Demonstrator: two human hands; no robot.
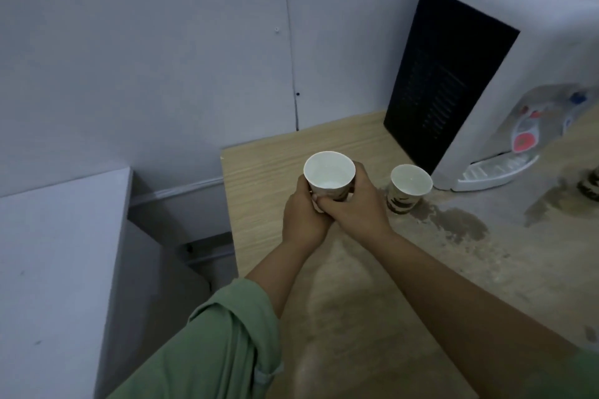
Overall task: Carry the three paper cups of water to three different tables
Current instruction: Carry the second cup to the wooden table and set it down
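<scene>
Left of the water dispenser (505, 74), over the wooden table (259, 159), both hands wrap one paper cup (329, 176). Left hand (303, 215) has fingers curled round the cup's lower wall on the side away from the dispenser; right hand (355, 204) is curled round the dispenser side, thumbs meeting in front. Cup looks just off the tabletop or barely on it, can't tell which.

Step as I read it: lifting cup one to carry off. Advice: keep it upright, squeeze lightly (paper wall buckles and pushes water up), hold low, walk slow.

Contents: held cup shows a white interior with what looks like clear water low down; level is hard to read. Second cup (410, 186) stands on the table between the held cup and the dispenser's drip tray (499, 170), near the hands but not touching them; inside looks pale, fill unclear. A dark-patterned thing at the frame edge past the dispenser may be the third cup (590, 183), mostly cut off. Wet patch (460, 220) on the table just in front of the dispenser, so the cup bases may be damp.
</scene>
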